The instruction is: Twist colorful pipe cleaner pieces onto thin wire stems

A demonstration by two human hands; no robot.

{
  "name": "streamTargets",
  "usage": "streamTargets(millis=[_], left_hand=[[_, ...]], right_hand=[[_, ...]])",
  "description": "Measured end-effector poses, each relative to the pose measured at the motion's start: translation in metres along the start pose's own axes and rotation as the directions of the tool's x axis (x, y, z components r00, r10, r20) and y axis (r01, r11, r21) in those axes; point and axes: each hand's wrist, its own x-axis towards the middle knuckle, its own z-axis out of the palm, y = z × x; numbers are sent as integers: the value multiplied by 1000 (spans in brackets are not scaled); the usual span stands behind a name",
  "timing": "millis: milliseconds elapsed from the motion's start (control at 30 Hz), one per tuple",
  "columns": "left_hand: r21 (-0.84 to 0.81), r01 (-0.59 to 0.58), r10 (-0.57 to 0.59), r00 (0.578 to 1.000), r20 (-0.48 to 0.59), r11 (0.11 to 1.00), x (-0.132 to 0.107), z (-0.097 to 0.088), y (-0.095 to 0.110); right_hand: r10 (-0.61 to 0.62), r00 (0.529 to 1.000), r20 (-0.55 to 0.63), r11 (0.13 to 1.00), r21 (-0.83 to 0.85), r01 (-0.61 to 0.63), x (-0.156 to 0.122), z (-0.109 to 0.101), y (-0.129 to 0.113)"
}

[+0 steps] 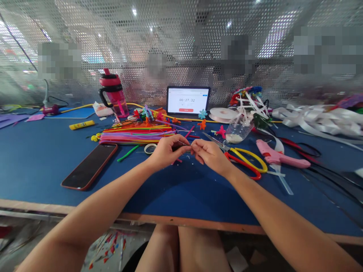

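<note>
My left hand (167,152) and my right hand (210,155) meet fingertip to fingertip above the blue table. Both are closed in a pinch on a thin wire (183,143), mostly hidden by the fingers. A roll of tape (150,149) lies just left of my left hand, with a short green pipe cleaner (128,153) beyond it. Behind that hand is a bundle of coloured pipe cleaners (136,136). Scissors with red and yellow handles (249,160) lie beside my right hand, blades pointing away to the left.
Left are a phone (90,166), a yellow glue stick (82,125) and a pink bottle (115,94). A tablet (188,100) showing a timer stands behind. Right are a pink glue gun (279,154), cables, white ribbon (317,121) and a bag of beads (236,134).
</note>
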Motion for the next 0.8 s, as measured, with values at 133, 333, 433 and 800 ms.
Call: streamTargets(millis=[133,333,433,800], left_hand=[[223,-133,139,990,-10,966,2,-5,0],[274,-182,187,982,6,945,5,-8,-3],[243,-142,148,989,-7,960,4,-6,-3],[190,-119,123,992,-6,975,3,-6,1]], right_hand=[[23,999,25,999,42,-24,1,1,1],[16,1000,19,1000,17,-16,1,1,2],[-9,1000,-12,999,-37,8,-1,1,0],[-142,985,-99,986,-102,132,-2,2,-3]])
